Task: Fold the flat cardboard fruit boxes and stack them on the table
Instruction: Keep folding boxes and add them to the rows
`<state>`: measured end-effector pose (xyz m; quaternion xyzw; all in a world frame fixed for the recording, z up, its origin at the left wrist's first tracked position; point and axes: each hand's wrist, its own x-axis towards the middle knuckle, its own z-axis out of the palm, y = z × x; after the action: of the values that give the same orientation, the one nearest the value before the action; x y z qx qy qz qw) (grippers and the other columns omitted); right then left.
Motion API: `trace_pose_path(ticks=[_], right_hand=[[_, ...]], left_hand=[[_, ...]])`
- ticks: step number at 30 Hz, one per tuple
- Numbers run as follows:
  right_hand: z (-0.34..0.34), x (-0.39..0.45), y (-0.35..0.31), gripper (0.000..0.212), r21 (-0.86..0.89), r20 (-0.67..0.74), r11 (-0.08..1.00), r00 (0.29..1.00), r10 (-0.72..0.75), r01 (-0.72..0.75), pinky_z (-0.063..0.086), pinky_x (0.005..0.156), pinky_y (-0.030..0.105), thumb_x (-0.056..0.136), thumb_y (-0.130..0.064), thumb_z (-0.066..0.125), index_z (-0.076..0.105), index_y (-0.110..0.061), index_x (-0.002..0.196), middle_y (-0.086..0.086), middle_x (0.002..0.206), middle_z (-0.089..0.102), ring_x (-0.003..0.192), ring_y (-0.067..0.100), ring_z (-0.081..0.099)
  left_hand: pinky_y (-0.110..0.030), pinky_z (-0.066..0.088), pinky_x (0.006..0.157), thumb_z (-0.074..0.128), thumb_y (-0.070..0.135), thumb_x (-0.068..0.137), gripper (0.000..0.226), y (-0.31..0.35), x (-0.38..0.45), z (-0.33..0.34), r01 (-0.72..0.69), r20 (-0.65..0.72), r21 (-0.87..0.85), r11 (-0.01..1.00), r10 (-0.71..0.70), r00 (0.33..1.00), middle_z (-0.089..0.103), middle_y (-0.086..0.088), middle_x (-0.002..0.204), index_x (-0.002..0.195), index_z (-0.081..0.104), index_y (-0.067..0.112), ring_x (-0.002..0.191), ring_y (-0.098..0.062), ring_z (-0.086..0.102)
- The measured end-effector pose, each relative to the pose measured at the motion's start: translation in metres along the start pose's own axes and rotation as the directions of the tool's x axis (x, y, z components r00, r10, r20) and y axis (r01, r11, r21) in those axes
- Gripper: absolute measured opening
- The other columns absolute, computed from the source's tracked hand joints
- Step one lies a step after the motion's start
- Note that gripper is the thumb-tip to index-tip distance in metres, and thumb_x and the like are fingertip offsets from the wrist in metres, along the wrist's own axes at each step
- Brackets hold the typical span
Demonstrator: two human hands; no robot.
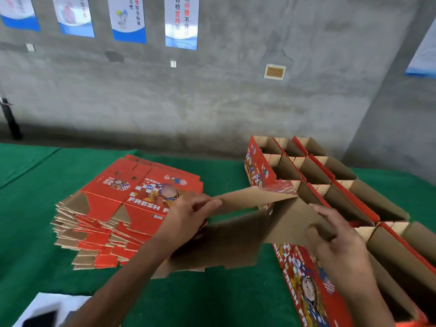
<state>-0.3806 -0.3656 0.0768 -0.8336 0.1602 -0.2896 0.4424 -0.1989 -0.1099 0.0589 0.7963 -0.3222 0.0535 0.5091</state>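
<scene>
A half-opened cardboard fruit box (238,234), brown inside and red outside, hangs above the green table (42,232) between my hands. My left hand (188,215) pinches its upper left flap edge. My right hand (339,241) grips the box's right wall, thumb inside. A tall stack of flat red printed boxes (122,208) lies to the left. Several folded open-topped boxes (330,182) stand in rows on the right, running from the far edge toward me.
A grey concrete wall with several posters (181,20) rises behind the table. A white sheet with a dark phone (40,319) lies at the near left corner. Green cloth shows between the flat stack and the folded rows.
</scene>
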Motion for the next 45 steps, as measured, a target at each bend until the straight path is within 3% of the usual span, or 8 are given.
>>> trace_pose_path(ticks=[10, 14, 23, 28, 32, 36, 41, 45], right_hand=[[0.003, -0.016, 0.028, 0.069, -0.275, 0.170, 0.956, 0.974, 0.153, -0.102, 0.049, 0.108, 0.052, 0.097, -0.021, 0.066, 0.032, -0.055, 0.146, -0.023, 0.139, 0.042, 0.130, 0.014, 0.050], [0.027, -0.014, 0.073, 0.026, -0.476, 0.244, 0.878, 0.951, 0.190, -0.053, 0.056, 0.095, 0.040, 0.099, -0.027, 0.061, 0.052, -0.047, 0.112, -0.014, 0.118, 0.043, 0.109, 0.008, 0.055], [0.023, 0.016, 0.105, 0.016, -0.640, 0.077, 0.749, 0.955, 0.285, -0.172, 0.056, 0.089, 0.044, 0.099, -0.039, 0.061, 0.072, -0.028, 0.098, 0.002, 0.113, 0.059, 0.104, 0.025, 0.064], [0.024, 0.035, 0.106, 0.021, -0.682, 0.107, 0.714, 0.944, 0.311, -0.158, 0.058, 0.091, 0.046, 0.101, -0.034, 0.055, 0.073, -0.023, 0.103, 0.005, 0.111, 0.065, 0.099, 0.025, 0.067], [0.029, 0.046, 0.105, 0.024, -0.721, 0.059, 0.667, 0.944, 0.326, -0.185, 0.057, 0.093, 0.044, 0.099, -0.039, 0.059, 0.066, -0.023, 0.117, 0.005, 0.119, 0.060, 0.106, 0.025, 0.064], [0.039, 0.051, 0.108, 0.055, -0.537, -0.026, 0.785, 0.936, 0.352, -0.310, 0.053, 0.096, 0.049, 0.092, -0.037, 0.072, 0.045, -0.025, 0.138, 0.007, 0.126, 0.059, 0.115, 0.032, 0.063], [0.050, 0.033, 0.117, 0.046, -0.119, -0.023, 0.968, 0.975, 0.220, -0.221, 0.052, 0.105, 0.047, 0.098, -0.020, 0.068, 0.056, -0.020, 0.141, 0.005, 0.133, 0.066, 0.124, 0.025, 0.062], [0.049, 0.016, 0.129, 0.030, 0.146, 0.030, 0.975, 0.986, 0.166, -0.169, 0.054, 0.098, 0.039, 0.099, -0.017, 0.068, 0.067, -0.025, 0.127, 0.000, 0.129, 0.066, 0.123, 0.019, 0.060]], left_hand=[[-0.024, 0.051, 0.062, 0.051, 0.055, 0.101, 0.035, -0.003, -0.008, 0.019, 0.228, 0.007, 0.382, 0.896, -0.249, 0.968, 0.062, 0.008, 0.080, 0.083, 0.060, 0.026, 0.070, -0.005, 0.061], [-0.034, 0.055, 0.081, 0.040, 0.061, 0.103, 0.042, -0.023, -0.021, 0.044, 0.258, 0.024, 0.560, 0.787, -0.327, 0.945, 0.058, 0.003, 0.100, 0.102, 0.055, 0.021, 0.087, -0.012, 0.059], [-0.032, 0.058, 0.073, 0.061, 0.038, 0.097, 0.021, -0.079, -0.024, 0.041, -0.479, 0.326, 0.647, 0.594, 0.353, 0.877, 0.063, 0.002, 0.094, 0.098, 0.060, 0.018, 0.080, -0.011, 0.060], [-0.042, 0.041, 0.108, 0.017, 0.066, 0.104, 0.065, -0.108, -0.071, 0.017, -0.147, 0.278, 0.241, 0.959, 0.077, 0.957, 0.069, 0.017, 0.098, 0.093, 0.071, 0.033, 0.106, 0.002, 0.062], [-0.055, 0.000, 0.126, 0.013, 0.070, 0.102, 0.067, -0.116, -0.102, -0.011, -0.255, 0.368, 0.207, 0.945, 0.167, 0.915, 0.048, 0.015, 0.155, 0.134, 0.064, 0.040, 0.153, -0.010, 0.027], [-0.058, -0.011, 0.124, 0.013, 0.077, 0.097, 0.074, -0.118, -0.117, -0.002, -0.304, 0.358, 0.400, 0.865, 0.158, 0.920, 0.039, 0.020, 0.156, 0.139, 0.060, 0.039, 0.155, -0.003, 0.015], [-0.029, 0.060, 0.091, 0.046, 0.074, 0.094, 0.061, -0.098, -0.107, 0.047, 0.201, 0.074, 0.124, 0.972, -0.211, 0.975, 0.054, 0.007, 0.140, 0.141, 0.048, 0.035, 0.120, -0.015, 0.061], [-0.037, 0.039, 0.113, 0.058, 0.061, 0.095, 0.072, -0.091, -0.092, 0.069, 0.139, 0.002, 0.384, 0.913, -0.151, 0.989, 0.033, 0.015, 0.158, 0.157, 0.025, 0.047, 0.139, -0.008, 0.040]])
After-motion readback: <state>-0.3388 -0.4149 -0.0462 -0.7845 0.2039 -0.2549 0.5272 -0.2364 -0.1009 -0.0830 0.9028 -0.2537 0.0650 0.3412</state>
